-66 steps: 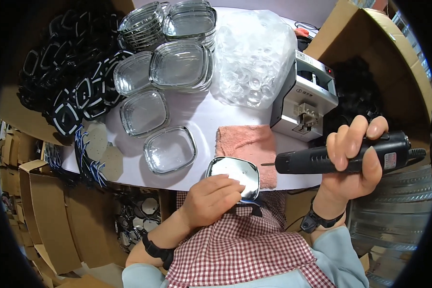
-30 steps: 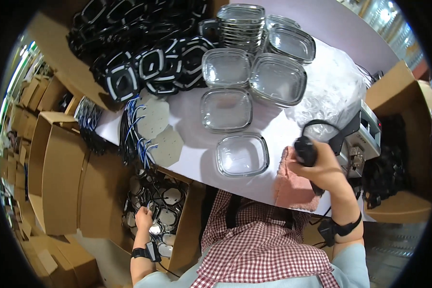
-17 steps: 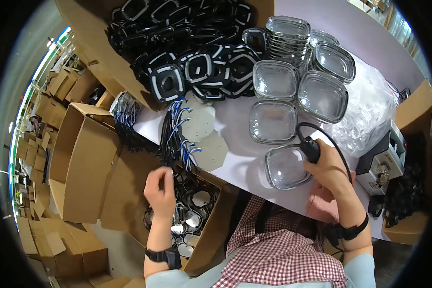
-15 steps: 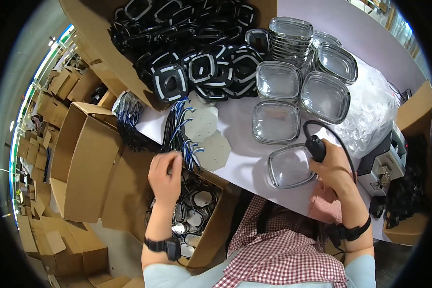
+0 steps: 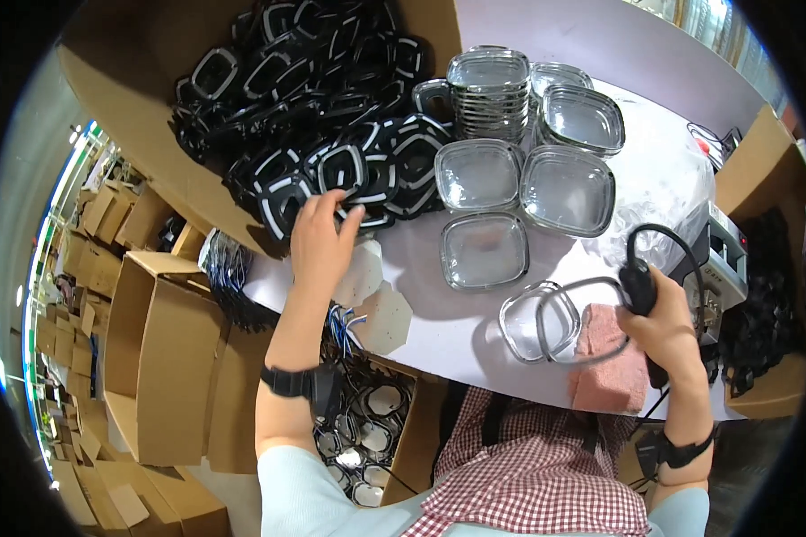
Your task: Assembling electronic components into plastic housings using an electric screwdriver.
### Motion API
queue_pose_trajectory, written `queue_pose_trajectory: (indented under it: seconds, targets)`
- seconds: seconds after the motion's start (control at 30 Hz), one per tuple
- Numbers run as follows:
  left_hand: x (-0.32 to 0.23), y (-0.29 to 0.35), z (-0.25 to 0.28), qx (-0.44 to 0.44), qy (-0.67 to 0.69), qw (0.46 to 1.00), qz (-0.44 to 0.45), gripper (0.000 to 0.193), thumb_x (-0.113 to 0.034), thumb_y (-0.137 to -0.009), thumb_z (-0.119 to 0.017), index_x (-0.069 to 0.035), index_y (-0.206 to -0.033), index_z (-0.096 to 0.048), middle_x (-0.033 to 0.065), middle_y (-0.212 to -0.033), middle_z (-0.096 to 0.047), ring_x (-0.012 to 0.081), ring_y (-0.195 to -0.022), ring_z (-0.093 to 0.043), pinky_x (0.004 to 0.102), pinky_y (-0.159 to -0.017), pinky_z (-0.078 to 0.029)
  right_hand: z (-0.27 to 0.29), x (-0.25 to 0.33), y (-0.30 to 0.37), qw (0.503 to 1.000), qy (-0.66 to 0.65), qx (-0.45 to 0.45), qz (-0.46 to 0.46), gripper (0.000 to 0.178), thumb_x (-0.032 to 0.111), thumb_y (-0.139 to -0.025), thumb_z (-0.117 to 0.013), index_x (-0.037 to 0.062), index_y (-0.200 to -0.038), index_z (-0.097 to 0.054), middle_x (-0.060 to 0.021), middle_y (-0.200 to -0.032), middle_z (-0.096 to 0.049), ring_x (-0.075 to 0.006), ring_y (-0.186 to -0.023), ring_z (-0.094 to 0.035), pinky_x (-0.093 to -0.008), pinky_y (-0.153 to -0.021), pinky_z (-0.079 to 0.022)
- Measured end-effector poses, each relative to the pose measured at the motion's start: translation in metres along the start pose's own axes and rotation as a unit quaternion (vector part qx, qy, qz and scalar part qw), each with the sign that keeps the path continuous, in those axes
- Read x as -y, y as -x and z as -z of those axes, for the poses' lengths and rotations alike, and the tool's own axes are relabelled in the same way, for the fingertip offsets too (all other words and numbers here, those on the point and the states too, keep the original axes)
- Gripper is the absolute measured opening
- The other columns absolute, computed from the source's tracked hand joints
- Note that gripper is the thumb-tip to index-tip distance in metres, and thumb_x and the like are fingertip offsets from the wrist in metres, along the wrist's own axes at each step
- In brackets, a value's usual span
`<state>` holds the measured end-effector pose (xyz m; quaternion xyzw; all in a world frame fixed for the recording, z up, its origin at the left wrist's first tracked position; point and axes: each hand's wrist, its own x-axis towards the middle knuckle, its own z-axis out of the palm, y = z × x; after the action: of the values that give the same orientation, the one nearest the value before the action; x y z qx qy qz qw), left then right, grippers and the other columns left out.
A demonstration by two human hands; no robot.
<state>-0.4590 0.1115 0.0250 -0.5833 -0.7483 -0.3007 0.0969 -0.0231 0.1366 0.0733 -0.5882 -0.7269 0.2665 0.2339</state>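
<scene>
My left hand (image 5: 322,242) reaches to the near edge of a heap of black square frames (image 5: 340,170) with grey edging. Its thumb stands apart from the fingers, whose tips reach a frame. My right hand (image 5: 664,327) is closed around a black handheld tool (image 5: 637,286) with a looping black cord. A grey rounded-square ring (image 5: 585,361) extends left from this hand; whether the fingers grip it is hidden. It overlaps a clear rounded-square dish (image 5: 514,333) on the table. Below the hand, a pink sponge-like block (image 5: 611,371) lies near the table edge.
Clear dishes (image 5: 484,252) stand in rows and stacks behind. Right of them are a clear plastic bag (image 5: 658,183) and a grey box-shaped device (image 5: 724,268). Cardboard boxes (image 5: 184,358) stand at left; another (image 5: 412,438) below the table holds black parts. Wire bundles (image 5: 228,277) hang at left.
My left hand has moved up from the wires to the black frames. My right hand has shifted right and down with the tool, and the grey ring now shows separately from the dish.
</scene>
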Motion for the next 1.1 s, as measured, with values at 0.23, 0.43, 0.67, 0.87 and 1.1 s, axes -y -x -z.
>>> queue_pose_trajectory:
  seconds: [0.23, 0.43, 0.67, 0.87, 1.1]
  targets:
    - [0.006, -0.038, -0.014, 0.062, -0.179, 0.981, -0.029, 0.048, -0.025, -0.076, -0.075, -0.007, -0.118, -0.061, 0.0095, -0.117, -0.06, 0.0307, -0.113, -0.054, 0.046, -0.097, -0.044, 0.034, -0.1, 0.072, 0.97, 0.122, -0.201, 0.062, 0.044, 0.004, -0.067, -0.073, -0.0034, -0.109, -0.062, -0.0063, -0.082, -0.064, -0.0151, -0.073, -0.057, -0.0302, -0.071, -0.049]
    - [0.0, -0.042, -0.015, 0.032, -0.159, 0.979, -0.126, 0.04, -0.022, -0.075, -0.075, -0.008, -0.11, -0.065, 0.0103, -0.104, -0.065, 0.0303, -0.102, -0.06, 0.0458, -0.088, -0.044, 0.028, -0.139, 0.09, 0.966, -0.177, -0.08, -0.171, 0.037, 0.004, -0.07, -0.074, -0.0007, -0.105, -0.064, -0.0022, -0.082, -0.063, -0.0109, -0.072, -0.06, -0.0269, -0.064, -0.049]
    - [-0.053, 0.021, 0.041, -0.056, -0.019, 0.973, -0.223, 0.044, -0.004, -0.078, -0.071, 0.003, -0.12, -0.059, 0.0169, -0.114, -0.061, 0.0304, -0.102, -0.059, 0.0365, -0.089, -0.048, 0.041, -0.14, 0.087, 0.913, -0.324, 0.02, -0.247, 0.028, 0.006, -0.074, -0.076, -0.0033, -0.097, -0.062, -0.0067, -0.077, -0.065, -0.0136, -0.061, -0.065, -0.0267, -0.057, -0.052]
    - [-0.171, 0.078, 0.037, 0.109, 0.11, 0.868, -0.472, 0.044, -0.013, -0.066, -0.074, -0.001, -0.107, -0.061, 0.0134, -0.103, -0.063, 0.0307, -0.088, -0.06, 0.0446, -0.075, -0.046, 0.043, -0.149, 0.088, 0.899, -0.36, 0.041, -0.246, 0.026, 0.008, -0.074, -0.074, -0.0039, -0.094, -0.062, -0.0061, -0.077, -0.065, -0.014, -0.06, -0.065, -0.0268, -0.056, -0.053]
    - [-0.264, 0.099, -0.026, 0.203, 0.174, 0.761, -0.592, 0.027, -0.015, -0.078, -0.066, -0.006, -0.103, -0.069, 0.0002, -0.102, -0.065, 0.0144, -0.089, -0.062, 0.0308, -0.076, -0.045, 0.033, -0.151, 0.078, 0.914, -0.341, 0.113, -0.19, 0.033, 0.011, -0.073, -0.074, -0.0031, -0.101, -0.064, -0.0023, -0.088, -0.065, -0.0094, -0.078, -0.06, -0.0255, -0.072, -0.05]
